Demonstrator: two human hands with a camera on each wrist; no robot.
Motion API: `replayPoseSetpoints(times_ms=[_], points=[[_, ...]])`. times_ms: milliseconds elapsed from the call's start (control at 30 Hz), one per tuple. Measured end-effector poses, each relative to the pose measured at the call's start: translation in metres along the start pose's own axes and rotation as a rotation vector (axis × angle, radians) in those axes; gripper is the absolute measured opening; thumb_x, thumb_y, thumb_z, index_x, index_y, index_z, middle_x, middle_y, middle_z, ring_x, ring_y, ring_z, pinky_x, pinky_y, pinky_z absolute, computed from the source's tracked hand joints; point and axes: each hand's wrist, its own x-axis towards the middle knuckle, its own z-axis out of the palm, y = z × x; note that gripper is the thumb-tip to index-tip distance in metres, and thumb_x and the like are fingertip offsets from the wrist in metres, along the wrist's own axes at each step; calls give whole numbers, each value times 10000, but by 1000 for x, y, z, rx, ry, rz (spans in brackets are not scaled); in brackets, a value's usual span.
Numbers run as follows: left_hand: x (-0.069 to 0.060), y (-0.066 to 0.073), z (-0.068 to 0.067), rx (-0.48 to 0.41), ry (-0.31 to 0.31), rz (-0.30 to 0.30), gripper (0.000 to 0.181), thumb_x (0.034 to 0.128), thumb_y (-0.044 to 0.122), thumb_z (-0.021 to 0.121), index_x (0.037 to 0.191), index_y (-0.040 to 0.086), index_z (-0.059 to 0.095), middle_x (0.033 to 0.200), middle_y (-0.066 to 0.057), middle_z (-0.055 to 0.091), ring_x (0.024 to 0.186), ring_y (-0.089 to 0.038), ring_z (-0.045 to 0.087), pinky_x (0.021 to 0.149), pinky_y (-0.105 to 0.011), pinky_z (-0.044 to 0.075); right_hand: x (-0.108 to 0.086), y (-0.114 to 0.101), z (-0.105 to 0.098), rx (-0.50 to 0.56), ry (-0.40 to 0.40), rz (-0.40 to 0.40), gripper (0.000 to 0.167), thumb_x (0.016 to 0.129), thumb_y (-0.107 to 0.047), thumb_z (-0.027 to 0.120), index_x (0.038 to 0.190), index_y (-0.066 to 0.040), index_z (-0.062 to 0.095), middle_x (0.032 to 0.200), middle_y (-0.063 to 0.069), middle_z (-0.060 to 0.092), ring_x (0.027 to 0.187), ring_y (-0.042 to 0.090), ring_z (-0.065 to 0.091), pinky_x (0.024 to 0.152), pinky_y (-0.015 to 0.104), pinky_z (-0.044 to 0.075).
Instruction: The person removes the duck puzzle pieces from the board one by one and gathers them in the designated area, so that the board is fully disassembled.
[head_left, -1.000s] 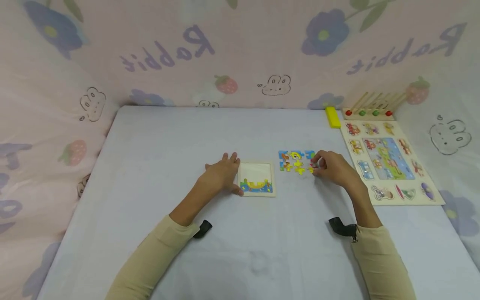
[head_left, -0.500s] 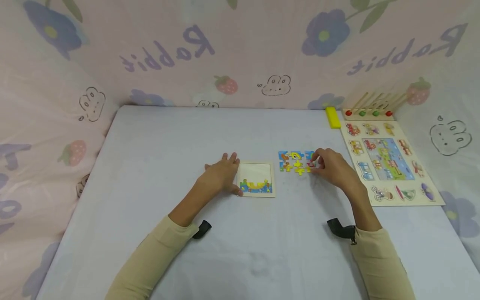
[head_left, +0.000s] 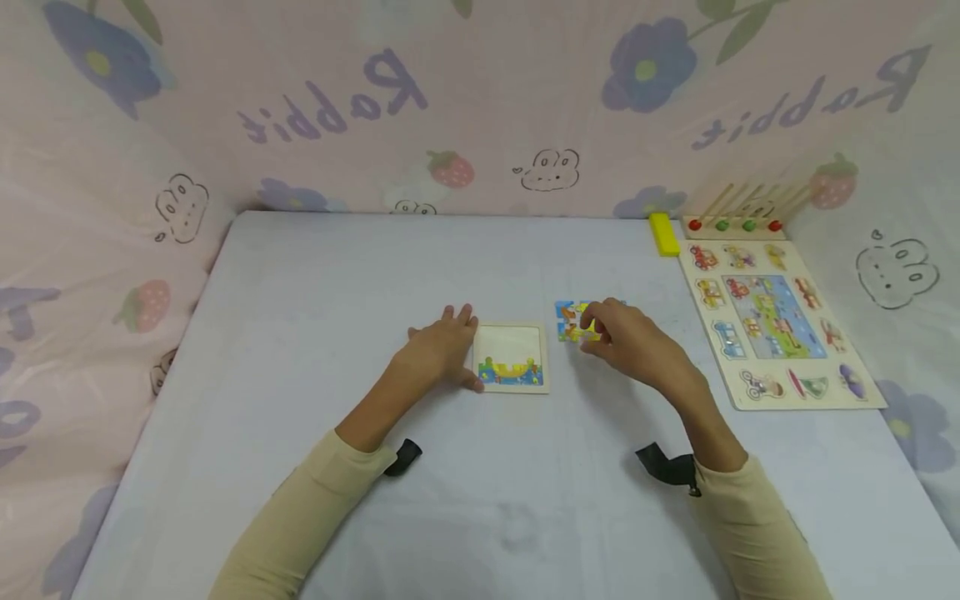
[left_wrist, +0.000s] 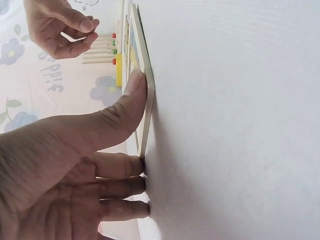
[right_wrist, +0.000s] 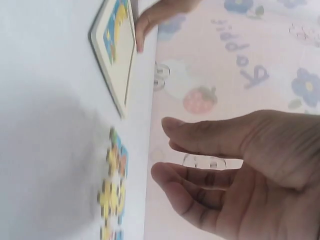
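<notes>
A small square wooden puzzle board (head_left: 510, 343) lies mid-table, its bottom row filled with blue, green and yellow jigsaw pieces (head_left: 510, 375). My left hand (head_left: 435, 354) rests along its left side, fingers extended; in the left wrist view the thumb (left_wrist: 134, 85) presses on the rim. To the right of the board lie several loose jigsaw pieces (head_left: 567, 321), blue and yellow. Above them hovers my right hand (head_left: 637, 346), partly hiding them. In the right wrist view its thumb and bent fingers stand apart, with nothing between them.
At the right lies a large wooden picture board (head_left: 780, 375) with vehicle shapes. Behind it stands a rack of wooden rods (head_left: 738, 225) with red and green beads, beside a yellow block (head_left: 663, 235). Patterned curtains (head_left: 480, 100) enclose the table at the back and sides.
My right hand has moved left from the right end of the loose pieces and now hangs over the middle of them. The left hand and the puzzle board have stayed in place.
</notes>
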Motion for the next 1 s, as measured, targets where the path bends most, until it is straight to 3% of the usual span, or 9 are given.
replayPoseSetpoints(times_ms=[233, 467, 667, 800, 1000], points=[[2, -1, 0, 0, -5, 1, 1125, 818, 436, 890, 1658, 53, 247, 1774, -124, 102, 1648, -368, 129, 1145, -783, 330, 14, -27, 22, -2, -51, -130, 216, 921, -51, 777, 1114, 15, 705, 923, 92, 616, 844, 208, 561, 733, 295, 477], [1, -1, -1, 4, -11, -3, 1105, 825, 438, 888, 1648, 32, 272, 1770, -143, 139, 1642, -375, 166, 1140, -773, 352, 31, -51, 44, -4, -169, -207, 238, 947, -48, 750, 1181, -34, 708, 995, 63, 647, 863, 168, 588, 766, 265, 508], [-1, -1, -2, 4, -33, -7, 1131, 826, 456, 876, 1660, 49, 229, 1773, -131, 91, 1646, -372, 126, 1149, -773, 337, 45, -55, 63, 1, -184, -324, 255, 990, 15, 648, 1236, -30, 699, 955, 78, 633, 803, 152, 545, 752, 246, 457], [2, -2, 0, 7, -27, -4, 1142, 816, 470, 878, 1660, 55, 232, 1772, -127, 88, 1644, -372, 132, 1135, -784, 345, 50, -55, 70, 39, -180, -367, 230, 954, 7, 715, 1182, -22, 707, 905, 81, 610, 788, 160, 518, 748, 251, 425], [2, -2, 0, 13, -13, -3, 1148, 806, 475, 884, 1658, 53, 242, 1772, -131, 105, 1642, -374, 146, 1123, -786, 357, 54, -56, 70, 72, -170, -408, 210, 919, 72, 718, 1113, 4, 674, 951, 118, 657, 833, 208, 565, 812, 310, 500]])
